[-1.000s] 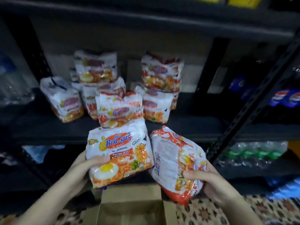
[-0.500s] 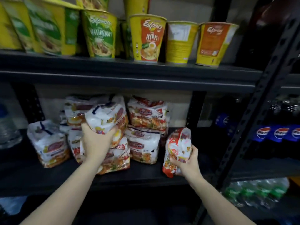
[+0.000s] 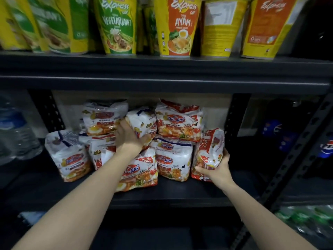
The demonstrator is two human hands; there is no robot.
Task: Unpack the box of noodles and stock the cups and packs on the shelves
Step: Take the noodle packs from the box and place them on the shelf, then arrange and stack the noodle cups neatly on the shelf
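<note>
Head view: my left hand [image 3: 128, 137] grips a noodle pack [image 3: 142, 124] pressed onto the upper tier of the pile, between two stacked packs. My right hand [image 3: 219, 171] clasps a red-edged pack [image 3: 210, 150] standing on end at the pile's right, on the middle shelf [image 3: 171, 195]. If I let go, the upright pack may tip right into bare space; the wedged one could slide off the slick wrappers below.

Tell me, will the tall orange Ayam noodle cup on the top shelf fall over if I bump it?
Probably, yes. The Ayam cup is tall and stands on its narrow end, wider higher up, so a bump near the top would likely tip it. It is probably light too. Cups stand close on both sides, so it might just lean on a neighbour.
</note>
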